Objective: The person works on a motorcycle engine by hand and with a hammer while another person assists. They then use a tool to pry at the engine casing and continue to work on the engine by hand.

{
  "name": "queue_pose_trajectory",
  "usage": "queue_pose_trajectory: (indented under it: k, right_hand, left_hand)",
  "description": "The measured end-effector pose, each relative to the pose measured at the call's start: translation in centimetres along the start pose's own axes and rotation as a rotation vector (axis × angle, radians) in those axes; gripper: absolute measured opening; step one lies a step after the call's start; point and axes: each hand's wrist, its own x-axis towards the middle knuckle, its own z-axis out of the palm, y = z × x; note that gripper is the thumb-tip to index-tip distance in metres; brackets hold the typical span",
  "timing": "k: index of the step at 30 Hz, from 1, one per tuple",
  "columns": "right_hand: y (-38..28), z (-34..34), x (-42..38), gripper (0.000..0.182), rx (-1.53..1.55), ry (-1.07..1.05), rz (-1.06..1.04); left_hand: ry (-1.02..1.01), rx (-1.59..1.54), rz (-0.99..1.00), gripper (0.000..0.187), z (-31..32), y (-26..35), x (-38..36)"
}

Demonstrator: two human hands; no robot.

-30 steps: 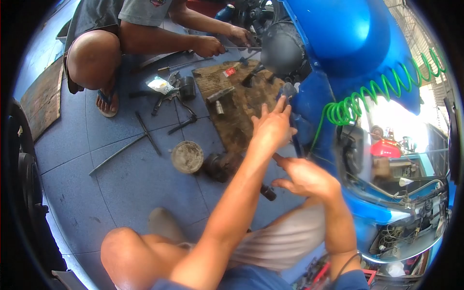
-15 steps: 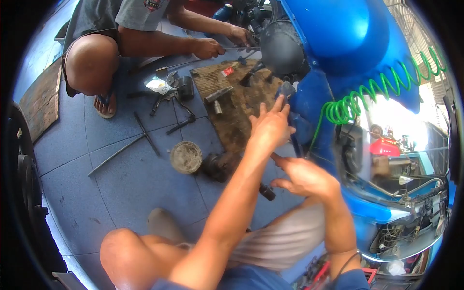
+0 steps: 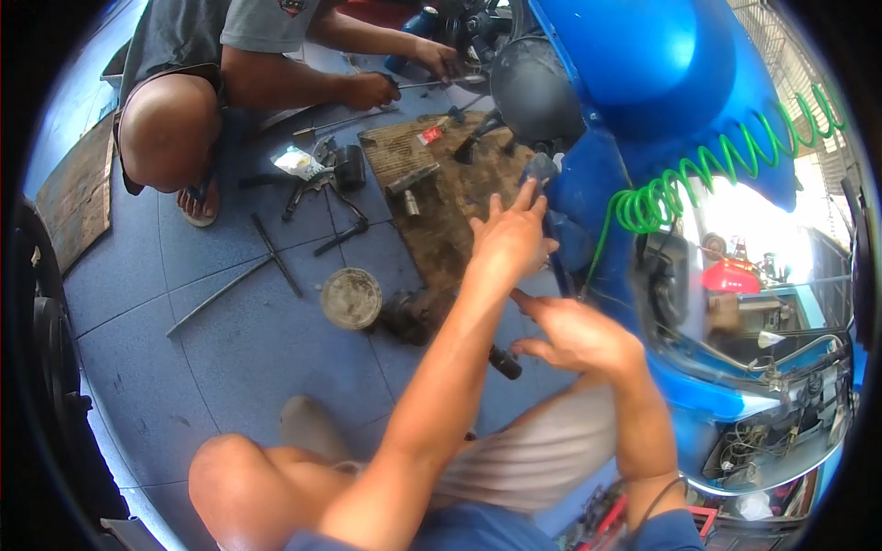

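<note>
My left hand (image 3: 511,234) is over the edge of a stained cardboard sheet (image 3: 450,207), fingers spread, beside a dark bar (image 3: 559,257) near the blue body panel (image 3: 602,184). Lower right, my right hand (image 3: 588,338) has its index finger and thumb stretched apart, with nothing visible between them; its other fingers are hidden. A dark cylindrical part (image 3: 504,362) shows just below its thumb. Left of my forearm lies a greasy dark metal part (image 3: 404,317) next to a round grey disc (image 3: 351,298).
A co-worker (image 3: 170,129) crouches at the upper left, hands on a metal rod (image 3: 427,84). A cross-shaped wrench (image 3: 271,257), a puller-like tool (image 3: 317,182) and a socket (image 3: 412,204) lie about. A green coiled hose (image 3: 648,209) hangs at the right.
The co-worker's hands and the rod have shifted slightly left and up. My own hands have hardly moved.
</note>
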Motion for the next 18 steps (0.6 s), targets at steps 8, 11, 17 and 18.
queue_pose_trajectory:
  k: [8,11,17,18]
  right_hand:
    - [-0.09,-0.24,0.04,0.079,-0.015,-0.035,0.016]
    - [0.21,0.07,0.08,0.078,-0.027,-0.013,0.000]
    - [0.09,0.03,-0.03,0.077,-0.013,0.003,-0.025]
    - [0.03,-0.03,-0.03,0.077,-0.013,0.003,-0.025]
  left_hand:
    - [0.000,0.016,0.009,0.075,-0.08,-0.06,0.00]
    - [0.000,0.015,0.004,0.075,-0.10,-0.06,0.00]
    - [0.000,0.005,-0.003,0.077,-0.13,0.02,0.00]
    - [-0.009,-0.012,0.001,0.076,-0.37,0.14,-0.18]
